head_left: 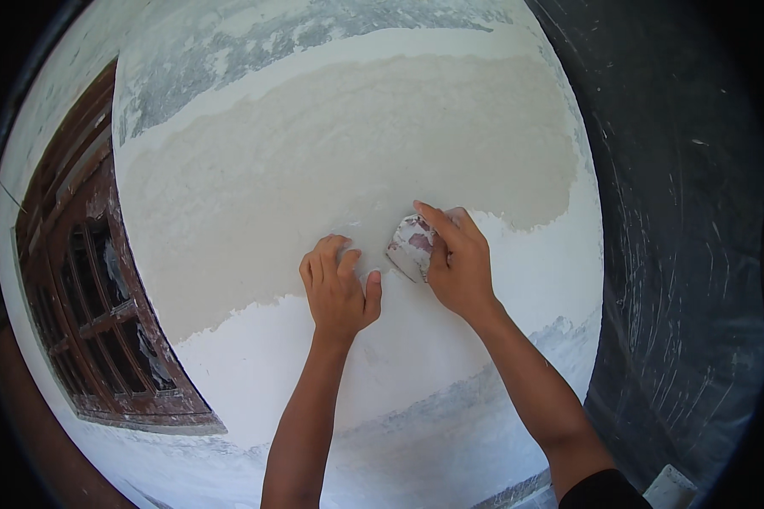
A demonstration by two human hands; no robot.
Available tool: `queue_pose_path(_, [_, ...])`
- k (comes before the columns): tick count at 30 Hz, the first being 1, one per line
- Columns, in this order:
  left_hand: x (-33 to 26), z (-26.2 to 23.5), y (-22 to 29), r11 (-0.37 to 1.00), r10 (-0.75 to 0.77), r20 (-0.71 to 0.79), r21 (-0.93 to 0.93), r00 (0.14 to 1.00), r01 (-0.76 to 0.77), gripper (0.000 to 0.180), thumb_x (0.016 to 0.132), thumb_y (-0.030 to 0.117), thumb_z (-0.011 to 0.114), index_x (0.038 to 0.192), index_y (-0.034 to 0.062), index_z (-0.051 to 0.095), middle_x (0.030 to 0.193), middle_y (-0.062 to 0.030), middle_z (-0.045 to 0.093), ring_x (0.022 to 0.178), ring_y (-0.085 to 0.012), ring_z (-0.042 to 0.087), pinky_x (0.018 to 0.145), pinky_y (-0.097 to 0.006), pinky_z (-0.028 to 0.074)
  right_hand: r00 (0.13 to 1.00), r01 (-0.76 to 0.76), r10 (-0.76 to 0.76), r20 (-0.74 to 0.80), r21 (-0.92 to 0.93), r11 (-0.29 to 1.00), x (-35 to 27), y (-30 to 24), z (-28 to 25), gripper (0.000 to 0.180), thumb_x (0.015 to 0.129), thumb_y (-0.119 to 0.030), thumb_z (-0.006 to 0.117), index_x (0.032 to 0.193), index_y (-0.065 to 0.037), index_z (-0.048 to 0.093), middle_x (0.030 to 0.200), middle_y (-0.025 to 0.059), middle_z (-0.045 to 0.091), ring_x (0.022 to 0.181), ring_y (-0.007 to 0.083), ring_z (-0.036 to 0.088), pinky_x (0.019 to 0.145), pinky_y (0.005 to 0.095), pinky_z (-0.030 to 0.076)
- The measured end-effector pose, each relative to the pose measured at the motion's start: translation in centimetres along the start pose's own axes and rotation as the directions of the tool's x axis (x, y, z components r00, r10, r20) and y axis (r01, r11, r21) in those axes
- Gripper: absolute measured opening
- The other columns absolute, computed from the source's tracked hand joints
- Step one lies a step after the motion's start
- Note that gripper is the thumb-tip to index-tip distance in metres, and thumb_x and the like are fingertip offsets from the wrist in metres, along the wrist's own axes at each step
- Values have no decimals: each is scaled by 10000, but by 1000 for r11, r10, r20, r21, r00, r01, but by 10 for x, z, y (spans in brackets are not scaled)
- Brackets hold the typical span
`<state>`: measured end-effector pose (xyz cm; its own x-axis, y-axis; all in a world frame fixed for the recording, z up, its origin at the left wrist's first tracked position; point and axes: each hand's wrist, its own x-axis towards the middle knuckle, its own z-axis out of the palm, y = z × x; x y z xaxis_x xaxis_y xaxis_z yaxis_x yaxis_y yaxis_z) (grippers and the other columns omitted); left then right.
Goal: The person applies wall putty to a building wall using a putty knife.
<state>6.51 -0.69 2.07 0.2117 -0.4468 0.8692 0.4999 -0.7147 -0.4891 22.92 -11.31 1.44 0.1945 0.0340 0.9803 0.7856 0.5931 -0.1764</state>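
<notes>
In front of me is a wall with a broad patch of damp beige-grey putty (348,144) over a white coat. My right hand (463,267) grips a flat scraper (412,246), whitish with dark reddish patches and crusted with putty. It is tilted against the wall at the patch's lower part, and my fingers hide its right side. To its left, my left hand (339,288) is at the wall near the patch's lower edge. Its fingers are bent but apart, with the thumb away from them, and I see nothing held in it.
At the left is a brown wooden window (102,314) with dark panes and a putty-spattered frame. A dark, scratched sheet (679,212) hangs along the right side. A pale cylindrical thing (671,488) stands at the lower right. Bare grey wall (229,59) shows above the patch.
</notes>
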Motion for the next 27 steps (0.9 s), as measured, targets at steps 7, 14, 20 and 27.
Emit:
queue_pose_path(7, [1, -1, 0, 1000, -5, -4, 14, 1000, 5, 354, 920, 262, 553, 1203, 71, 459, 1205, -178, 547, 1110, -354, 513, 938, -467, 330, 932, -171, 113, -345, -143, 975, 18, 19, -12, 469, 840, 112, 502, 1258, -61, 628, 986, 149, 584, 830, 318, 627, 721, 387, 509])
queue_pose_path(14, [2, -3, 2, 1000, -12, 15, 16, 1000, 12, 361, 893, 239, 576, 1189, 65, 466, 1216, -179, 539, 1118, -361, 508, 942, -468, 328, 919, -231, 137, -370, -224, 947, 20, 34, -13, 503, 813, 127, 514, 1260, -72, 631, 992, 145, 576, 857, 327, 612, 732, 420, 500])
queue_pose_path(20, [1, 0, 1, 1000, -5, 24, 22, 1000, 4, 360, 887, 241, 571, 1181, 62, 468, 1220, -177, 536, 1127, -359, 505, 946, -468, 326, 998, 65, -64, 12, -122, 990, 1, 13, 4, 554, 778, 147, 530, 1273, -80, 625, 1012, 169, 576, 893, 341, 628, 759, 415, 509])
queue_pose_path(27, [0, 0, 1, 999, 0, 27, 40, 1000, -1, 351, 906, 267, 553, 1177, 59, 471, 1208, -182, 539, 1124, -356, 508, 939, -469, 329, 946, -27, -14, -324, -122, 992, 12, 24, -6, 512, 818, 135, 514, 1288, -47, 605, 1049, 174, 561, 869, 328, 628, 717, 386, 519])
